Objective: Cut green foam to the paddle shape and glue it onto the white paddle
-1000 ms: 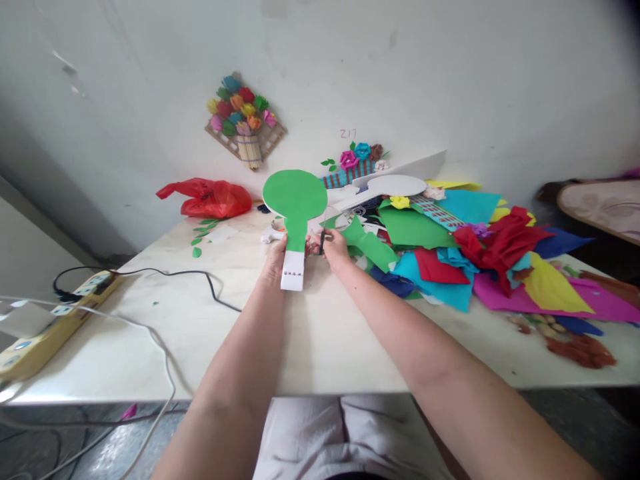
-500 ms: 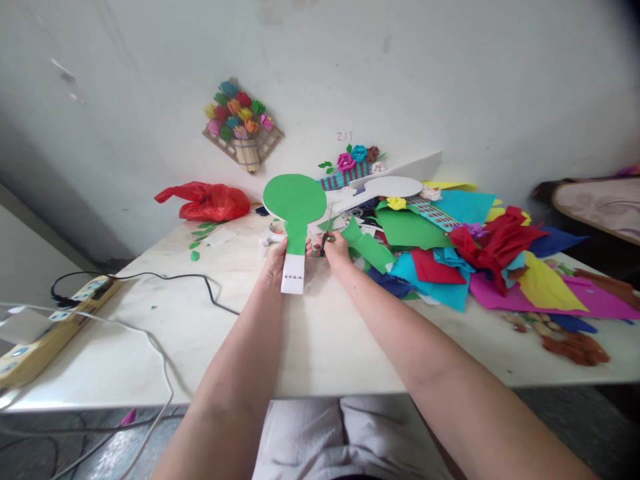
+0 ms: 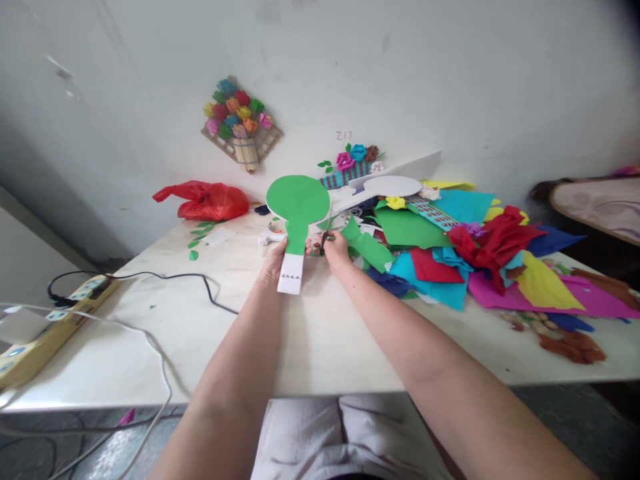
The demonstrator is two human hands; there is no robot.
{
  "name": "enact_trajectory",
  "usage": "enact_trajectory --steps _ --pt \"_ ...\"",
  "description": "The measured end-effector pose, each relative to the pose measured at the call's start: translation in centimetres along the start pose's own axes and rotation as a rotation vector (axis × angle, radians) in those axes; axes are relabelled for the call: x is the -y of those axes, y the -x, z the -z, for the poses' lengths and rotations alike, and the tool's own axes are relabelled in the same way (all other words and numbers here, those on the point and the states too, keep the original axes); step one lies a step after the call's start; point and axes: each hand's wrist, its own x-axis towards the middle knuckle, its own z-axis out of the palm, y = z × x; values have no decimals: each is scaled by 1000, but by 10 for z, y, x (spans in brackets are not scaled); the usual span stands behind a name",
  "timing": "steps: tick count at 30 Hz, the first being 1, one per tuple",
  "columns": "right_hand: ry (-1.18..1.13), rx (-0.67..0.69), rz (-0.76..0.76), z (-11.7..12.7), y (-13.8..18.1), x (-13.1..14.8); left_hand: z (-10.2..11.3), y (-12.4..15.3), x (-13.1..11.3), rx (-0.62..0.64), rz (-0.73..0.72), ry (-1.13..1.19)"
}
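Observation:
A paddle-shaped cutout [image 3: 298,200], round and green at the top with a white handle end marked by a row of dark dots, is held up in the middle of the view. My left hand [image 3: 277,259] grips its handle, thumb in front and fingers behind. Just right of the handle, my right hand [image 3: 335,248] is closed around dark-handled scissors [image 3: 325,241], whose thin blades point up beside the green disc. A white glue gun [image 3: 271,237] lies left of the cutout, partly hidden behind it.
Coloured paper sheets [image 3: 413,227] and crumpled red crepe paper [image 3: 505,243] are heaped on the right. A red plastic bag [image 3: 213,200] and small green paper leaves [image 3: 193,255] lie at the back left. A power strip [image 3: 60,327] with cables sits on the left edge.
The cutout has tilted slightly, its round top leaning a little to the right and its handle end to the left. Both hands keep their hold.

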Motion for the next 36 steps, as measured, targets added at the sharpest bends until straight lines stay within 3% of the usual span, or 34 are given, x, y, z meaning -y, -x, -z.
enact_trajectory --steps 12,21,29,36 --pt "9 -2 -10 -1 3 2 -1 1 0 -7 14 -14" --pt "86 44 12 -2 0 -2 1 1 2 -39 -75 -34" --pt "275 197 135 -2 5 -3 1 -2 1 -86 -360 -29" --pt "487 376 223 -1 15 2 6 -11 2 -322 -531 -151"
